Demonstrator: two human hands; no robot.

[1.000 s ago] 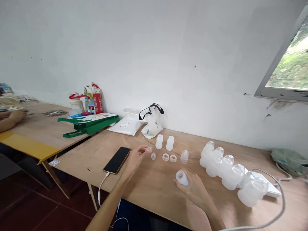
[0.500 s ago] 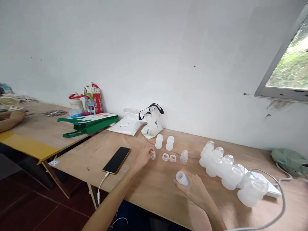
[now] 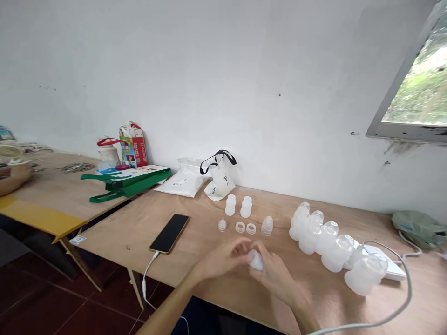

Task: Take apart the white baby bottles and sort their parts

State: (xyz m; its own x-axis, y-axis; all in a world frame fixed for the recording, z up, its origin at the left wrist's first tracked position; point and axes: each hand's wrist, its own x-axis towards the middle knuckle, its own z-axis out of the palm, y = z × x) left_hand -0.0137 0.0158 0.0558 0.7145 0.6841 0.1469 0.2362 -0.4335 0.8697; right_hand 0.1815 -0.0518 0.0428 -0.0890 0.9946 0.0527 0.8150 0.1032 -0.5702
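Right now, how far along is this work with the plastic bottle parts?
Partway, it seems. Done: the row of wide translucent bottles looks finished. In hand: the right hand grips a white plastic bottle, with the left hand at its end. Left: two small bottles, a pointed cap, two rings and a domed cover lie loose.

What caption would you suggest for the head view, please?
Left hand and right hand hold a frosted plastic bottle over a plywood table.

Item: one translucent white plastic bottle [image 3: 256, 260], short and cylindrical, held tilted above the worktop [image 3: 335, 309]. The right hand [image 3: 274, 274] grips its body; the left hand [image 3: 223, 259] pinches its left end.
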